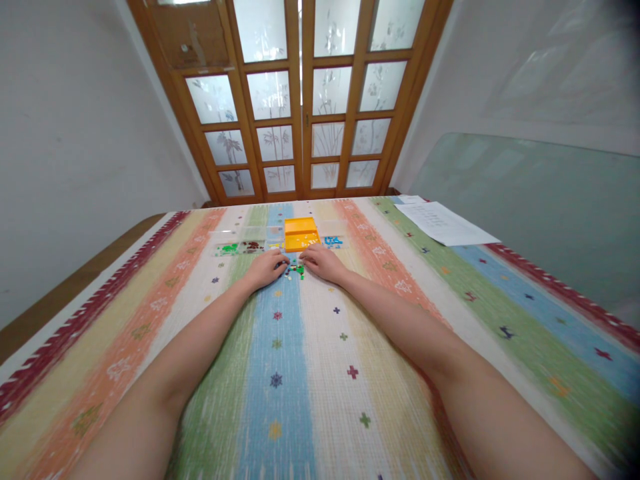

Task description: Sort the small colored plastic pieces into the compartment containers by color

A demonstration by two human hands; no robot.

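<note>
My left hand rests on the striped cloth with its fingers curled in, at the left side of a small heap of mixed coloured pieces. From the right, my right hand reaches the same heap with bent fingers drawn together. Whatever either hand pinches is too small to make out. Just beyond the hands lies an open yellow box with white pieces in its near half. Clear trays beside it hold green pieces, dark brown pieces and blue pieces; some yellow ones show behind my left hand.
A striped, patterned tablecloth covers the table. Printed paper sheets lie at the far right. Beyond the table's far edge stand wooden doors with frosted panes. A pale green board leans along the right wall.
</note>
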